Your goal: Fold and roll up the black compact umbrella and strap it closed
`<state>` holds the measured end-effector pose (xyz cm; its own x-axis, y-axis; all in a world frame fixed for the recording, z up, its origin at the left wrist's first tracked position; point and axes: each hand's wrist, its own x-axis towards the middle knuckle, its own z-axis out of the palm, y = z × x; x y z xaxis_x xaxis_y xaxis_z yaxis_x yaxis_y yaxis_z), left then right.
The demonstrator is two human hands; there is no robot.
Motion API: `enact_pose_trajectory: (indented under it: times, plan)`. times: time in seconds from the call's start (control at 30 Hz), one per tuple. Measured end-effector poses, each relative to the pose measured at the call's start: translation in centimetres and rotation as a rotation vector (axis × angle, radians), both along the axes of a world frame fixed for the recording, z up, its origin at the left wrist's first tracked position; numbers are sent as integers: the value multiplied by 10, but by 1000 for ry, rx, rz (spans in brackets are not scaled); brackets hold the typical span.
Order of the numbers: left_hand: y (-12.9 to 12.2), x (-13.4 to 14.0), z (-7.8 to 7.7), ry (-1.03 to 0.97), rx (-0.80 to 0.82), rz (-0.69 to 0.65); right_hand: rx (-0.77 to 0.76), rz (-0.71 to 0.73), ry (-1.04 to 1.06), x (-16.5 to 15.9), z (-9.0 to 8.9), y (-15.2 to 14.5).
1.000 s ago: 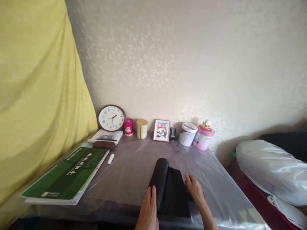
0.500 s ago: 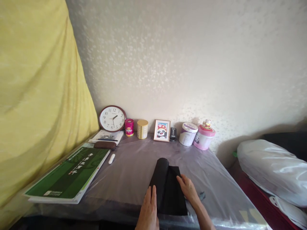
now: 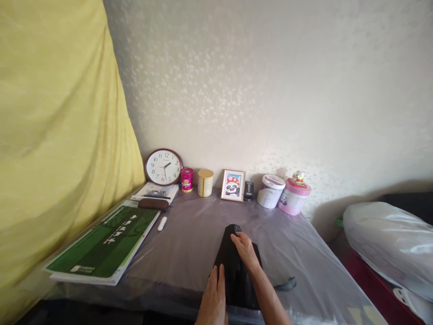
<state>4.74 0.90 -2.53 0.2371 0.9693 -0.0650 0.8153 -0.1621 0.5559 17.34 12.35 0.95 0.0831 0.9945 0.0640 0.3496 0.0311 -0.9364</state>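
A piece of folded black cloth [image 3: 238,284] lies near the front of the table; its exact kind cannot be made out. Flat along its lower left edge rests my left hand [image 3: 214,291], fingers stretched out and touching it. My right hand [image 3: 244,249] reaches across the cloth and pinches the fold near its top end. The right forearm hides part of the cloth's right side. Just right of that forearm lies a small dark grey strip of fabric [image 3: 287,284].
The table [image 3: 189,253] has a clear plastic cover. On the left are a green book [image 3: 104,243], a brown case [image 3: 153,204] and a white stick-shaped item [image 3: 162,224]. A clock [image 3: 164,167], tins, a picture frame [image 3: 233,185] and tubs line the wall.
My right hand has moved left and up from the cloth's right edge to the upper fold, bringing the right flap over. My left hand stays at the left edge. The view has shifted slightly.
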Motion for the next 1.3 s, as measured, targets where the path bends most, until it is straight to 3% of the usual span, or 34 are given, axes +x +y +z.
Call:
enact_pose_trajectory:
  times: [0.17,0.3,0.47,0.67,0.87,1.03,1.17,1.3]
  plan:
    - [1,-3,-4,-39,8,-7,-90,-47,13,-10,0,2]
    - [1,-7,4,3,-8,-53,-187,22,46,-16,2,0]
    - [-3,-12,16,22,-23,-49,-193,150,100,-17,4,-2]
    - [-6,-13,12,-16,-12,-7,-67,374,49,-7,10,-9]
    - [-9,-12,16,39,-49,5,171,567,-238,-2,26,-16]
    - [-10,-13,15,20,-15,-3,188,648,-368,-4,37,-14]
    - [-10,-14,17,-17,12,2,221,660,-352,-7,35,-11]
    - [-11,-15,14,71,-32,-10,255,697,-310,-15,24,-14]
